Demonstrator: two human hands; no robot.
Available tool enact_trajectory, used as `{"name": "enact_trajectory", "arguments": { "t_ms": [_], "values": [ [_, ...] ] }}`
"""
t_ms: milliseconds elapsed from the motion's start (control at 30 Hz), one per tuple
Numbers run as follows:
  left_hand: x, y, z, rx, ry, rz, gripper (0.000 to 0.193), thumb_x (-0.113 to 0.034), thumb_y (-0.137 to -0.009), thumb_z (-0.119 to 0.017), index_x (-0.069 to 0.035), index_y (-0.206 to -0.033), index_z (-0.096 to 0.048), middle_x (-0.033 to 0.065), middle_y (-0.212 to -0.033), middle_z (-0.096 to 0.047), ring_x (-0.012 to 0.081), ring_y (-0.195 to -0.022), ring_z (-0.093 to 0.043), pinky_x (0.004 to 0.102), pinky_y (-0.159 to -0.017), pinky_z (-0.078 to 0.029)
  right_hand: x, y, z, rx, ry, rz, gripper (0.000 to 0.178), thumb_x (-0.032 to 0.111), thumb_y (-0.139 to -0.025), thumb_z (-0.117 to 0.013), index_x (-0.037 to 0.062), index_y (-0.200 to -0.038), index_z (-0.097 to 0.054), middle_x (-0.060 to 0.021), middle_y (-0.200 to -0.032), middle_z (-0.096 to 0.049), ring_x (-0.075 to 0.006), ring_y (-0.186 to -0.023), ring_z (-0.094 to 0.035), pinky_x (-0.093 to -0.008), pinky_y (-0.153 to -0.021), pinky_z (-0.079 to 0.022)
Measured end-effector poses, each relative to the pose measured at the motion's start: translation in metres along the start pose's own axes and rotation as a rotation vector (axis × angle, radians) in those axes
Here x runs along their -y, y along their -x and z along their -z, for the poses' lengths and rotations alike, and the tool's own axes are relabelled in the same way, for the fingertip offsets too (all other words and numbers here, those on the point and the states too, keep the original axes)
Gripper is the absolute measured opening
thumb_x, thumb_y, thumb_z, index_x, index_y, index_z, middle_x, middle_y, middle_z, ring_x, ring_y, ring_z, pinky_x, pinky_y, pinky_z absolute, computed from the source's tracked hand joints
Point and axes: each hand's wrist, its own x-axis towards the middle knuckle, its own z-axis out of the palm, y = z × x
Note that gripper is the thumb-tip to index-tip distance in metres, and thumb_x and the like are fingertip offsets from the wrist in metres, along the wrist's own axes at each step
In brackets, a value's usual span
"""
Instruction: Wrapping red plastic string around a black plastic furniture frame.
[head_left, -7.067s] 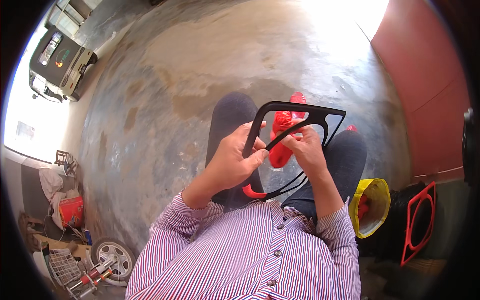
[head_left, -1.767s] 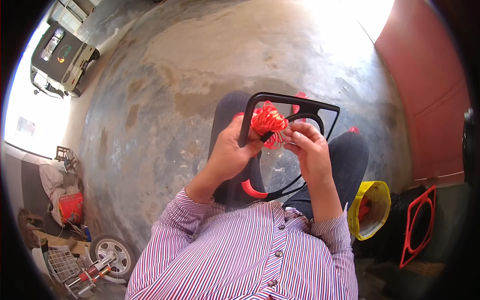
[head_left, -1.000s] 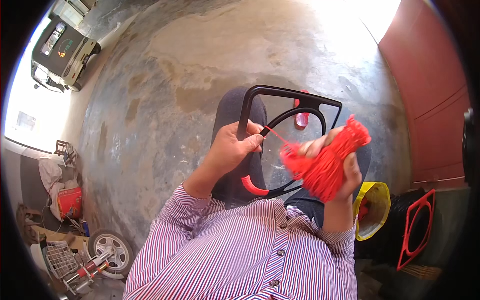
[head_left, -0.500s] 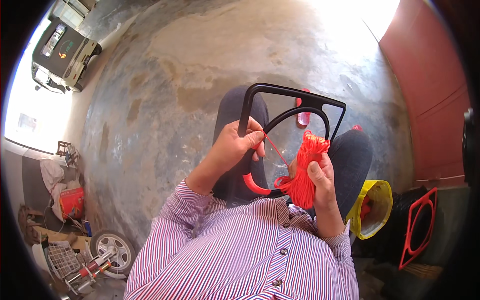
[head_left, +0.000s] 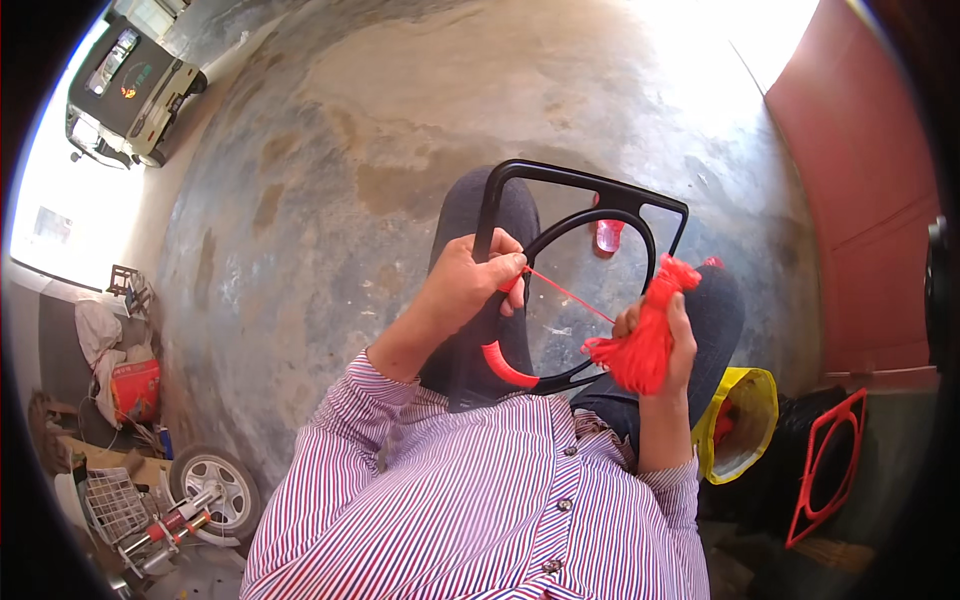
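Note:
A black frame (head_left: 600,186) with a round ring inside it rests across my lap. Red cord wrapping (head_left: 508,366) covers the lower left part of the ring. My left hand (head_left: 484,277) is closed on the left side of the frame, thumb and forefinger pinching the red cord against the ring. In my right hand (head_left: 667,335) is a thick bundle of red cord (head_left: 646,342), gripped around its middle. A single strand (head_left: 568,292) runs fairly straight between the two hands, across the ring's opening.
A yellow bag (head_left: 741,425) with red stuff inside stands by my right leg. Beyond it leans a red frame (head_left: 828,468) against black material. At lower left lie a wheel (head_left: 214,492) and a wire basket (head_left: 117,510). A vehicle (head_left: 130,85) is parked far left.
My right hand has moved slightly right with the cord bundle, away from the ring. The strand between my hands has lengthened. My left hand stays at the ring's left side.

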Motion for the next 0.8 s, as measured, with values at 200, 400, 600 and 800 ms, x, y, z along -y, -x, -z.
{"name": "enact_trajectory", "arguments": {
  "t_ms": [200,400,600,800],
  "values": [
    [-0.014,0.006,-0.018,0.005,-0.362,-0.173,0.011,-0.006,-0.092,-0.063,0.003,-0.097,-0.064,0.0100,-0.098,-0.069,0.0119,-0.073,-0.063,0.0269,-0.069,-0.051,-0.009,-0.035,-0.033,-0.057,0.504,-0.123,0.030,0.021,-0.091,-0.068,0.0053,-0.115,-0.060,-0.0026,-0.092,-0.063,-0.0112,-0.081,-0.062,-0.0262,-0.073,-0.050],
    [-0.010,0.007,-0.022,0.027,-0.317,-0.206,0.016,-0.001,-0.088,-0.065,0.002,-0.104,-0.065,0.0079,-0.113,-0.065,0.0089,-0.081,-0.062,0.0266,-0.073,-0.050,-0.023,-0.062,-0.036,0.138,0.455,0.014,0.037,0.019,-0.084,-0.080,0.0023,-0.114,-0.065,-0.0026,-0.101,-0.066,-0.0118,-0.094,-0.061,-0.0293,-0.085,-0.048],
    [-0.005,0.005,-0.024,0.034,-0.239,-0.207,0.019,-0.001,-0.087,-0.067,0.001,-0.106,-0.066,0.0048,-0.104,-0.066,0.0090,-0.080,-0.060,0.0260,-0.074,-0.049,-0.014,-0.049,-0.050,0.225,0.036,-0.063,0.046,0.004,-0.085,-0.071,0.0002,-0.129,-0.057,-0.0072,-0.115,-0.066,-0.0210,-0.114,-0.060,-0.0351,-0.103,-0.044],
    [0.003,0.000,-0.019,-0.027,-0.279,-0.339,0.011,0.001,-0.085,-0.069,-0.001,-0.095,-0.069,0.0049,-0.102,-0.065,0.0101,-0.086,-0.060,0.0267,-0.078,-0.049,-0.008,-0.038,-0.048,0.000,0.122,-0.069,0.030,0.002,-0.085,-0.069,-0.0011,-0.114,-0.062,-0.0077,-0.110,-0.066,-0.0180,-0.104,-0.063,-0.0339,-0.095,-0.050]
  ]
}}
